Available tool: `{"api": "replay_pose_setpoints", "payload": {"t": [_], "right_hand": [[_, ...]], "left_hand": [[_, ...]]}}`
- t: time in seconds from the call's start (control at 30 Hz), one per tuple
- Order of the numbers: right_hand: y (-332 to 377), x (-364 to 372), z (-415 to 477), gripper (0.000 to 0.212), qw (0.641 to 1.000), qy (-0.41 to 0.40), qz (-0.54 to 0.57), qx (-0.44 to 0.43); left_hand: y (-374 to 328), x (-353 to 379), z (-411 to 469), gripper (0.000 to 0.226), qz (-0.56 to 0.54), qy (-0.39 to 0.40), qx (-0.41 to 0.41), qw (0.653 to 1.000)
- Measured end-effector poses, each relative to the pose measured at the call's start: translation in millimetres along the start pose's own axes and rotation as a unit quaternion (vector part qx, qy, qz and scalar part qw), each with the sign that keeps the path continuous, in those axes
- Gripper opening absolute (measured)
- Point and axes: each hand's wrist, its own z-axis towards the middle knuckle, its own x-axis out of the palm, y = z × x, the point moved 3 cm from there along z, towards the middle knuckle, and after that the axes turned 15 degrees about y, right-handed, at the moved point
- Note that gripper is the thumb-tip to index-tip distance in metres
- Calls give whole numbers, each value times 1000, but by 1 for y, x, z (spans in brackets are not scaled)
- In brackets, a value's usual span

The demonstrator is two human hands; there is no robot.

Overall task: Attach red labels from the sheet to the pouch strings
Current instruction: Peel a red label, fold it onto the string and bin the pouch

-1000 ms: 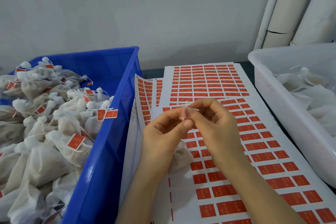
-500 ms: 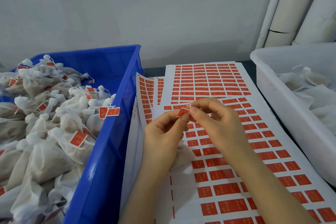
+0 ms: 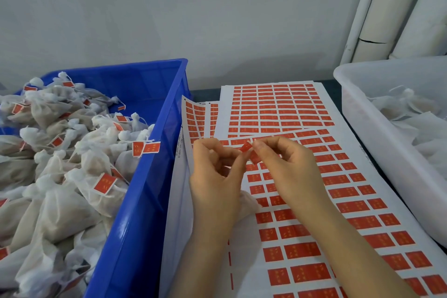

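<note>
My left hand (image 3: 215, 176) and my right hand (image 3: 287, 169) meet over the label sheet (image 3: 338, 225). Between their fingertips they pinch a small red label (image 3: 247, 146). A white mesh pouch (image 3: 249, 203) lies under my left wrist, mostly hidden. Its string is not visible among the fingers. The sheet carries rows of red labels, with several blank spots near its lower left.
A blue crate (image 3: 145, 201) on the left holds several white pouches with red labels. A white tub (image 3: 377, 133) on the right holds unlabelled pouches. More label sheets (image 3: 278, 106) lie farther back. White pipes (image 3: 387, 7) stand at the back right, in front of a grey wall.
One second ago the fingers pinched only a white string end. A red label has since appeared between the fingertips, and both hands have held their place.
</note>
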Motion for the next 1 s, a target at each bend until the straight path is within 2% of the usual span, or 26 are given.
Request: {"api": "replay_pose_setpoints", "payload": {"t": [0.13, 0.2, 0.33, 0.43, 0.57, 0.63, 0.77, 1.0], "right_hand": [[-2, 2, -1, 17, 998, -1, 56, 29], [-1, 3, -1, 19, 996, -1, 84, 35], [-1, 4, -3, 19, 992, 5, 115, 45], [2, 5, -4, 16, 992, 4, 121, 22], [10, 3, -6, 10, 998, -3, 53, -45], [13, 2, -7, 17, 997, -2, 31, -77], [14, 2, -5, 37, 995, -2, 43, -89], [11, 0, -4, 33, 995, -19, 45, -86]], "left_hand": [[-4, 0, -4, 11, 135, 0, 122, 983], [-6, 1, -7, 22, 158, 0, 169, 973], [-6, 2, -10, 28, 143, -22, 168, 975], [-5, 1, -9, 26, 120, -31, 131, 984], [-1, 2, -8, 23, 58, -21, 47, 997], [0, 2, -8, 19, 3, -20, 2, 1000], [1, -3, -2, 15, -105, -21, -68, 992], [4, -4, 1, 27, -199, 29, -149, 968]]}}
